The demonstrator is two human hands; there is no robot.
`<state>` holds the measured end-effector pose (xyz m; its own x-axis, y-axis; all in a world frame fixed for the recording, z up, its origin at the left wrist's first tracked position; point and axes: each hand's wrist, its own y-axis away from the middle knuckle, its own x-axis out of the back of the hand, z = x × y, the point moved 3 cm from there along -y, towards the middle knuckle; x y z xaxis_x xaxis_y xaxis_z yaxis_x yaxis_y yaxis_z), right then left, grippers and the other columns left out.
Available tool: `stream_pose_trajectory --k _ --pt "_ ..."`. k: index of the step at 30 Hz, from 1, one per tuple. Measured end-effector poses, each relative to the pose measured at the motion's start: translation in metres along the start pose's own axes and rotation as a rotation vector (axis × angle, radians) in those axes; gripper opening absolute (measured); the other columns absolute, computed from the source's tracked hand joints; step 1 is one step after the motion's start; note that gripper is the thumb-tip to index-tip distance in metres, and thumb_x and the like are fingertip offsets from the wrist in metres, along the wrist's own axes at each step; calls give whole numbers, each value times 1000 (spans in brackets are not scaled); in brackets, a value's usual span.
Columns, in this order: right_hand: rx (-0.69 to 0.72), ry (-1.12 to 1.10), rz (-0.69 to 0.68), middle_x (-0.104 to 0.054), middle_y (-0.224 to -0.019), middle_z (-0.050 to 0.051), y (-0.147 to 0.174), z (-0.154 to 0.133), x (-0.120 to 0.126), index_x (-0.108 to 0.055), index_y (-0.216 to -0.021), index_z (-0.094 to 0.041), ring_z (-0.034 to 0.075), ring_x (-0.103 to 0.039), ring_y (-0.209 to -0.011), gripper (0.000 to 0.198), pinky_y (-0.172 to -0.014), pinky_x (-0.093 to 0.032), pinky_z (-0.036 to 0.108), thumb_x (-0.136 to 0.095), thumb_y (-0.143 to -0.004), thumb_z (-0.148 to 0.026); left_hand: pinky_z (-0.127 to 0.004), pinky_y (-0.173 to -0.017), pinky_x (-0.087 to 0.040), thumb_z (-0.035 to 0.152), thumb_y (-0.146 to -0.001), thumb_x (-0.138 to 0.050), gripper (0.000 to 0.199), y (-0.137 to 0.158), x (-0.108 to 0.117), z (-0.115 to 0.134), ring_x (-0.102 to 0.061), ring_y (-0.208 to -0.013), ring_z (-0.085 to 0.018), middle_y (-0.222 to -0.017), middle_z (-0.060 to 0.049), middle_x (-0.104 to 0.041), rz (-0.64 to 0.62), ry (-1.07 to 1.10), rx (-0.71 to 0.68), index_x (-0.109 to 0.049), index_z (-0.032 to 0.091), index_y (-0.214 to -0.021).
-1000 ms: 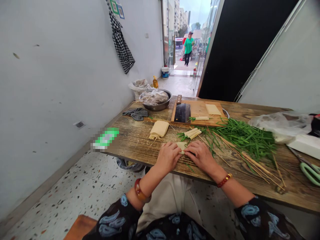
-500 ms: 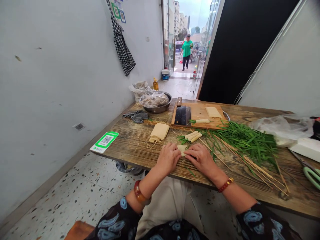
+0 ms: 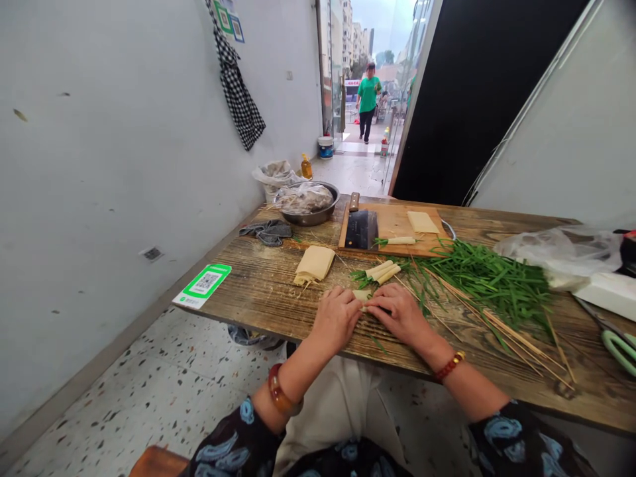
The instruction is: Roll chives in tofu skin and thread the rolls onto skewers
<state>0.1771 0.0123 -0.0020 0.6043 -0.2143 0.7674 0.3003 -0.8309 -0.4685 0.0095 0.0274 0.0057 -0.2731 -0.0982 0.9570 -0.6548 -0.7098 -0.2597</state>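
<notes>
Left hand (image 3: pixel 338 315) and right hand (image 3: pixel 401 313) pinch a pale sheet (image 3: pixel 361 294).
The near edge of the table (image 3: pixel 263 288) lies close; room opens leftward, greens (image 3: pixel 497 279) crowd rightward.

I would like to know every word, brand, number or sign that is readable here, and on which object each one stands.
No text reads clearly.
Green-and-white card on the table corner: QR code; small print unreadable.
Wall sticker: apparently a QR code, too small.
Framed green and blue signs on the wall: unreadable.
Red lettering on the banner outside: too small.
Bucket label: too blurred.
</notes>
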Motion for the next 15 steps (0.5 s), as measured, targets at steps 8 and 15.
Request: stream_pose_trajectory --k 8,15 --pt "-98 109 -33 -67 -94 5 11 19 21 -68 -100 -23 22 -55 -89 18 -79 -41 35 -57 -88 -32 -35 -74 -34 30 -92 -48 19 0 -5 -3 -46 -89 -20 -89 -5 -58 18 0 -25 -61 19 -84" --pt "-98 362 -129 -65 -82 5 9 4 13 -66 -81 -22 21 -53 -83 19 -74 -36 33 -53 -91 -31 -35 -75 -33 30 -92 -48 19 0 -5 -4 -46 -88 -20 -89 -5 -59 31 0 -50 -61 19 -83"
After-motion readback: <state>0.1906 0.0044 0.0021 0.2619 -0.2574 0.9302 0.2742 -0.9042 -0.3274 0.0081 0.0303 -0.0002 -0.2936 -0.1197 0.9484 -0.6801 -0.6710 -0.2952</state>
